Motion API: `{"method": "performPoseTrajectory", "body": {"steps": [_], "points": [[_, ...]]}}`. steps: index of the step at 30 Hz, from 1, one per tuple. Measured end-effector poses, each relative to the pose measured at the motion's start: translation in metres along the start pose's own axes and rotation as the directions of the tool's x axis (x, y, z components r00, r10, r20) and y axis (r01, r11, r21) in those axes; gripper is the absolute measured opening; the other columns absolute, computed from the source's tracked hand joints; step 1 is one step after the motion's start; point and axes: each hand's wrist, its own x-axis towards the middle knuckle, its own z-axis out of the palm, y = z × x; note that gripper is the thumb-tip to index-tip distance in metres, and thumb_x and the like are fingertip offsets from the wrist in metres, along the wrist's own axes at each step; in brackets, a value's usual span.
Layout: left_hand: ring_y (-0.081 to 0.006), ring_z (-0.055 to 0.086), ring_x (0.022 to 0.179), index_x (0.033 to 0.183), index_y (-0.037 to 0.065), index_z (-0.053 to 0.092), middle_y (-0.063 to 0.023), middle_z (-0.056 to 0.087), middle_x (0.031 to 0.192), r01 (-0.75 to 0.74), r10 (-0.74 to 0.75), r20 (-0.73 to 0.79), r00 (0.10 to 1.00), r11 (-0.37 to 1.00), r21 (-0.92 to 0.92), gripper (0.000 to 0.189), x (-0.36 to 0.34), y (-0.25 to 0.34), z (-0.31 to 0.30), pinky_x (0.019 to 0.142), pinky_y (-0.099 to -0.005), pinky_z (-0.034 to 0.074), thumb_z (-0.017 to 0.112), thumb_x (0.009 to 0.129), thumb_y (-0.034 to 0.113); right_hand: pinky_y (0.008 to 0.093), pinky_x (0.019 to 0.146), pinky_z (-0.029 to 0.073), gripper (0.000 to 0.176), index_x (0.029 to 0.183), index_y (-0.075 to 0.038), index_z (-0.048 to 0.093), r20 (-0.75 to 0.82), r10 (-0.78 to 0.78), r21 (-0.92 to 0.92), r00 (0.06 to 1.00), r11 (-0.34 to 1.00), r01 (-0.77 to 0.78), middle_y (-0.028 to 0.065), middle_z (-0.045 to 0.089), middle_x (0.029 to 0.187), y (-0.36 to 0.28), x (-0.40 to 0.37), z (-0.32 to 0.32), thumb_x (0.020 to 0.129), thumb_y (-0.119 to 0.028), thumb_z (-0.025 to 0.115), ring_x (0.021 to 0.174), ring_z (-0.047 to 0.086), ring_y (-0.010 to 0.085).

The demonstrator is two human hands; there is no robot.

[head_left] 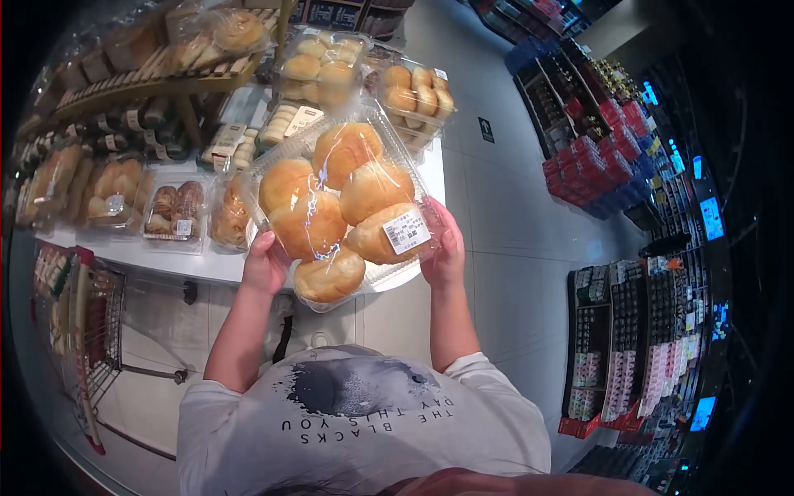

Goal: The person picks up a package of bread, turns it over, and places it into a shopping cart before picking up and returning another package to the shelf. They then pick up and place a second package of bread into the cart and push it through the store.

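Observation:
Both my hands hold a clear plastic pack of bread rolls (311, 223) in front of my chest, above the edge of a white display table. Several golden round rolls show through the lid, and a white price label (406, 232) sticks to its right side. My left hand (266, 263) grips the pack's left edge, thumb on top. On the opposite edge, my right hand (444, 248) is closed around the side near the label. The fingers under the pack are hidden.
More packed bread (418, 99) stands on the white table (107, 259), with pastries (175, 211) at left. A wooden rack (157, 78) rises behind. A shopping cart (91, 339) stands at my left. Stocked shelves (633, 339) line the right, across a tiled floor (504, 306).

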Motion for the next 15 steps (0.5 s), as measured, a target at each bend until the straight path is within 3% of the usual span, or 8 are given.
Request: {"method": "performPoseTrajectory", "body": {"steps": [7,15], "points": [[-0.0284,0.045,0.117,0.129,0.002,0.036,-0.0137,0.046,0.127,-0.210,0.206,-0.125,0.971,0.978,-0.016,0.064,-0.107,0.020,-0.003,0.100,-0.0423,0.035,0.052,0.080,0.040,0.0346,0.100,0.034,0.073,0.126,0.009,0.035,0.240,0.040,0.159,0.970,0.984,-0.080,0.0204,0.047,0.123,0.004,-0.013,0.066,0.078,-0.036,0.065,0.117,0.046,0.0260],[-0.0270,0.045,0.117,0.128,0.003,0.038,-0.0133,0.046,0.127,-0.438,0.423,-0.374,0.826,0.898,0.047,0.059,-0.211,0.040,-0.016,0.099,-0.0421,0.036,0.053,0.083,0.039,0.0326,0.097,0.037,0.068,0.126,0.007,0.036,0.459,0.133,0.166,0.879,0.958,-0.232,0.0180,0.049,0.122,0.034,-0.037,0.140,0.078,-0.032,0.065,0.114,0.048,0.0238]]}}
